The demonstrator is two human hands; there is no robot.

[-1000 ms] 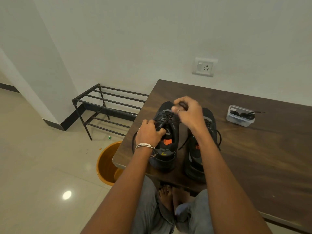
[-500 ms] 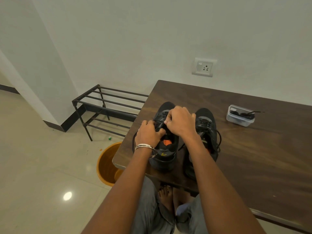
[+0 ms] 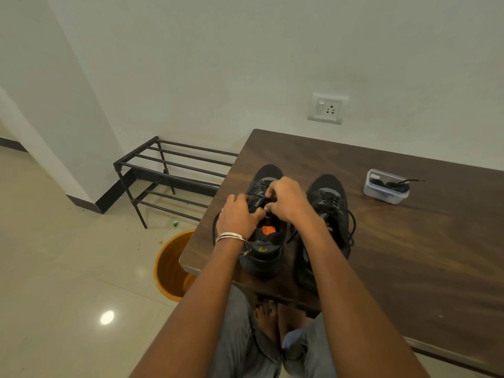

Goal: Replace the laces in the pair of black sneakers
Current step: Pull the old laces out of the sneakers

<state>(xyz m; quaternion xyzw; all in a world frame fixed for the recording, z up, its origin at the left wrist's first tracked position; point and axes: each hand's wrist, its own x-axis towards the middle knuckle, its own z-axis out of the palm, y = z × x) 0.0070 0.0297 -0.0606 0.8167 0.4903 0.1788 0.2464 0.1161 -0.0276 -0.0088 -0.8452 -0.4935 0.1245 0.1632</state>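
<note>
On the far left, a dark metal rack [image 3: 174, 170] stood on the floor by the white wall. Near it, an orange bucket [image 3: 170, 266] sat on the floor, partly tucked under the corner of the brown wood surface [image 3: 409, 255]. A tiny green bit [image 3: 175, 224] lay on the floor between the rack and the bucket.

On the surface stood two black sneakers, side by side, toes pointing away from the person. The left hand [image 3: 237, 216], with silver bangles [image 3: 230, 237] on the wrist, had its fingers curled around the near part of the left sneaker [image 3: 266, 246], up by the laces. The right hand [image 3: 286, 199] was just beside it, fingers bent and pinching the black lace [image 3: 256, 201] on that same shoe. Both hands covered most of the top of the shoe, so the lace holes were hard to see. An orange patch showed inside the shoe.

The right sneaker [image 3: 331, 197] stood just beside it, partly hidden by the right arm. Its loose black lace hung out over the side onto the surface.

Farther right, well apart from the shoes, sat a small clear box [image 3: 386, 186] with dark laces inside, one end sticking out. A white wall socket [image 3: 327, 108] was on the wall behind.
</note>
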